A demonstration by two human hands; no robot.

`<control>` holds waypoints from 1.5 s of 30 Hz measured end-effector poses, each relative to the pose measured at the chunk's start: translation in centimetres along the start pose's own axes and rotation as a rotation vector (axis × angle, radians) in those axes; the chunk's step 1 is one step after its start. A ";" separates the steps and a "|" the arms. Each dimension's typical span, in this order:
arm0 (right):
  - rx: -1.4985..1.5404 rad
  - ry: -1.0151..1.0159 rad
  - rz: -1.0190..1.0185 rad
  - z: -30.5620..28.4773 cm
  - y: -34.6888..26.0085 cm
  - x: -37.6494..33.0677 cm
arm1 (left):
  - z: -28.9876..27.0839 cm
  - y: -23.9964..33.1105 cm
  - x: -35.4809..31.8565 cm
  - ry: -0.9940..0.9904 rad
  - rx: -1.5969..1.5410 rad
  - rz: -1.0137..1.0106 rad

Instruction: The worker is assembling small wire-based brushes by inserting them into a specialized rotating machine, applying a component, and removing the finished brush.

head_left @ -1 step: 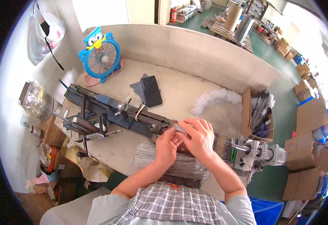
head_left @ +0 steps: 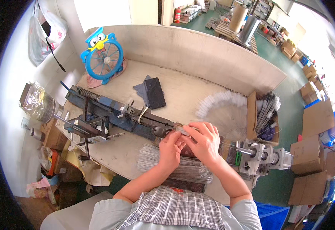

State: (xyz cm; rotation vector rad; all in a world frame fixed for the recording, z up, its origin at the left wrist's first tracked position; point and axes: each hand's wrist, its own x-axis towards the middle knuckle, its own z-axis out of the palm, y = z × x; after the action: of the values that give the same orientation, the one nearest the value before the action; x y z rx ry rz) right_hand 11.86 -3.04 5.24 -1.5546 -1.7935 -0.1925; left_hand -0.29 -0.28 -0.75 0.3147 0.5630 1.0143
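Both hands meet at the right end of a long dark metal jig on the bench. My right hand is closed, its thumb and fingers pinching a small whitish piece at the jig's end. Close beside it, my left hand has its fingers bent together; what they hold, if anything, is hidden. Under my wrists lies a thick bundle of thin grey wires. To the right of my hands, thin strands run toward a silver metal fixture with a rod.
A black phone lies beyond the jig, and a blue cartoon fan stands at the back left. Fanned white-tipped strands lie next to a cardboard box at the right. A low panel borders the far edge.
My right hand has shifted very slightly to the right. The left hand and the things on the bench look the same.
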 end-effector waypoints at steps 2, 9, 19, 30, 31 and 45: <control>-0.012 -0.044 0.008 -0.4 0.4 -0.4 | 0.3 -0.3 -0.1 0.017 0.055 0.092; -0.012 -0.056 -0.009 -0.4 0.6 -0.4 | 0.8 0.2 0.0 0.041 0.024 0.086; 0.003 -0.053 0.004 0.0 0.9 -0.8 | 0.7 0.0 0.0 0.045 0.070 0.069; -0.036 -0.105 0.076 -2.2 0.8 -0.3 | 1.5 0.8 -0.4 0.050 0.118 0.017; -0.061 -0.154 0.041 -2.2 1.3 -0.6 | 1.2 1.0 -0.5 0.032 0.067 0.022; 0.068 -0.049 0.020 -3.6 1.2 -0.9 | 1.1 0.9 -1.7 0.000 0.329 -0.063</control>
State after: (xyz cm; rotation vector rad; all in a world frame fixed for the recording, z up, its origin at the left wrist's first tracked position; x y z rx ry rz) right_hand 14.50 -5.40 6.85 -1.5405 -1.8033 -0.0833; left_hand -1.00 -1.30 1.11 0.5839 0.7363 0.8593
